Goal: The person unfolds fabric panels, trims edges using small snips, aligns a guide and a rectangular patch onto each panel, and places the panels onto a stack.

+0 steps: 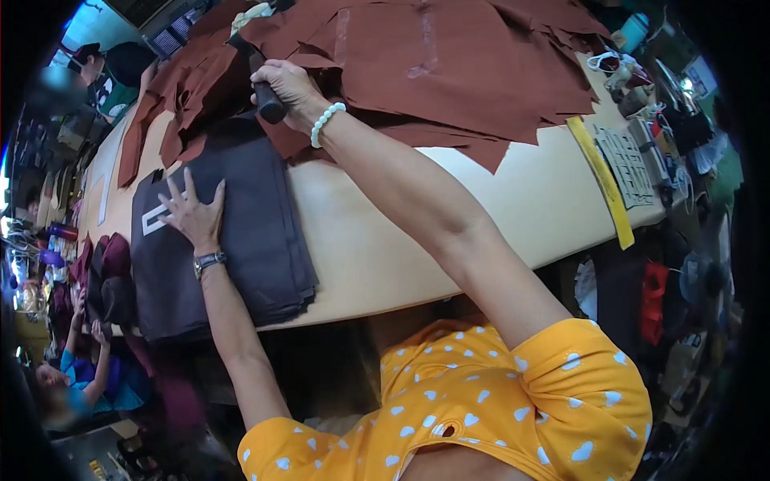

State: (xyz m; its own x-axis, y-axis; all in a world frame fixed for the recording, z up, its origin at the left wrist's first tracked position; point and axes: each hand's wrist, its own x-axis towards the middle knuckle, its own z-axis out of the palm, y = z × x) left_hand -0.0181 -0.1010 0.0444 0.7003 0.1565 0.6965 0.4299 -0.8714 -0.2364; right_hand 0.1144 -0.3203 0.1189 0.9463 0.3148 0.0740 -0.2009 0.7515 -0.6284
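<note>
Left hand (192,218): mine, palm down on the dark stack (253,232), the fingers fanned wide and the thumb held apart; it grasps nothing.
Right hand (290,88): mine, closed round the black handle of a tool (269,100), over the near edge of the brown cloth (473,72); the thumb and fingers wrap the grip.
Tool: tilted, its butt end toward me and its other end reaching up among the brown folds, near a pale item (252,16); the working end is too unclear to identify.
Dark stack: many flat layers, edges slightly uneven at the lower right corner, lying on the left part of the table (385,240), just beside the brown cloth.
White outline (155,220): a narrow rectangular figure on the top layer, partly covered by my left fingers.
Brown cloth: broad, overlapping sheets across the far side of the table, with pointed corners toward me and crumpled folds at the left.
Watch (210,260): on my left wrist.
Bracelet (327,124): pale beads, on my right wrist.
Yellow strip (603,186): at the right end of the table, beside a marked sheet (624,164).
White strip (104,180): flat, at the table's left end.
Shirt (473,393): mine, yellow with white hearts.
Person in blue (92,381): at lower left, arms raised toward maroon cloth (112,256).
</note>
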